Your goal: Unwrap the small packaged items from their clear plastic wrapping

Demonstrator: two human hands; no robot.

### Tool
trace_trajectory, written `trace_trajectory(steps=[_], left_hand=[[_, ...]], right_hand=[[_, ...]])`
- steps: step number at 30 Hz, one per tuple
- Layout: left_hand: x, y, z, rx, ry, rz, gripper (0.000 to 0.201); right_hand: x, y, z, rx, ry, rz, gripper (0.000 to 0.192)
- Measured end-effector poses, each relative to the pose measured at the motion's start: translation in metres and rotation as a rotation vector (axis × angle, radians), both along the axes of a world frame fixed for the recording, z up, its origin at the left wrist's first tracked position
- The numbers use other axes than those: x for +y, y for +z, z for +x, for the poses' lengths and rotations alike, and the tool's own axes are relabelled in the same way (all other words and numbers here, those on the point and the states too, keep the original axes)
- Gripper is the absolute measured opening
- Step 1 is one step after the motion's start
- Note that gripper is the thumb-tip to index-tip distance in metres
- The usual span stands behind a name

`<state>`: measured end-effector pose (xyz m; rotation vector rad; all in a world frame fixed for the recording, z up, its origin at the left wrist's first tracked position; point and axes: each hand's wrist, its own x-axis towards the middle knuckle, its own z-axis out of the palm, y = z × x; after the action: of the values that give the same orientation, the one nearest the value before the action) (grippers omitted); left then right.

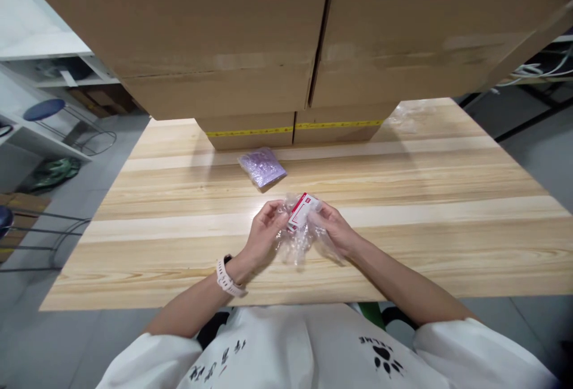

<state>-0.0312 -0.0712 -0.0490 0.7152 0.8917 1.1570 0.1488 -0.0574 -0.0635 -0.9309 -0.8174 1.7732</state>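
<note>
Two hands meet just above the middle of the table (pixel 403 198), both closed on the same crinkled clear bag (pixel 299 240). The left hand (pixel 264 231) pinches the bag's left edge between thumb and bent fingers, and a white watch (pixel 227 278) sits on that wrist. The right hand (pixel 333 228) grips the other side with its fingers curled round the plastic. Between them a small white box (pixel 301 210) with red trim pokes up, tilted, wrapped partly in the bag; whether either hand presses the box itself through the plastic is hard to tell. The loose lower part of the bag hangs down towards the tabletop.

Just beyond the hands, a little to the left, a purple packet (pixel 262 167) lies flat on the wood, apart from everything else. Behind it a stack of large cardboard cartons (pixel 250 31) fills the far side of the table, the lowest ones banded with yellow tape. Off the left edge stand a blue-topped stool (pixel 45 108) and white shelves (pixel 36 49) on a grey floor.
</note>
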Motion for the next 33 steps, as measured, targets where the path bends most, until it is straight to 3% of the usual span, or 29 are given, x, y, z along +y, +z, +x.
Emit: trace_trajectory(steps=[5, 11, 15, 20, 26, 33], left_hand=[[0.006, 0.005, -0.005, -0.014, 0.011, -0.045, 0.034], [0.010, -0.004, -0.012, 0.002, 0.018, -0.047, 0.041], [0.007, 0.002, -0.015, 0.220, 0.044, 0.215, 0.068], [0.002, 0.011, -0.017, 0.499, -0.137, 0.569, 0.103], [0.005, -0.003, -0.022, 0.564, -0.303, 0.646, 0.122], [0.009, 0.000, -0.020, 0.438, -0.330, 0.610, 0.129]], right_hand=[[0.007, -0.002, 0.006, 0.099, 0.115, -0.053, 0.051], [0.018, -0.009, 0.012, 0.179, 0.130, -0.137, 0.041], [0.022, -0.010, 0.015, 0.168, 0.140, -0.119, 0.039], [0.018, -0.004, 0.014, 0.229, 0.267, -0.165, 0.050], [0.011, -0.001, 0.014, 0.258, 0.406, -0.236, 0.051], [0.006, 0.004, 0.018, 0.305, 0.413, -0.233, 0.048]])
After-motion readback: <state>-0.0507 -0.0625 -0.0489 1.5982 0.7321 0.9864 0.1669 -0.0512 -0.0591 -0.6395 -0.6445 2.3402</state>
